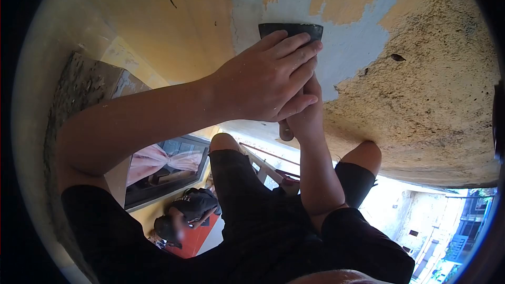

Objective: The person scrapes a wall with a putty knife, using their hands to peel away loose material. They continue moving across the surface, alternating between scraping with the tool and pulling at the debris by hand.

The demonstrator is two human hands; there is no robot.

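A paint scraper (291, 29) with a wide dark blade is pressed against the wall (342, 47), its blade edge on a bared pale patch. My right hand (307, 108) is closed around the handle, whose rounded end shows below the fist. Over it lies my left hand (273, 76), its fingers reaching onto the back of the blade and its thumb crossing my right hand. Most of the handle is hidden by both hands. Yellow paint with ragged edges borders the pale patch.
Rough, stained wall surface (421, 79) spreads to the right. A worn ledge (94, 79) juts out at the left. Below are a window with a pink curtain (163, 163), a person in a dark shirt (194, 205) and a red floor surface (197, 239). A railing (258, 163) shows near my knees.
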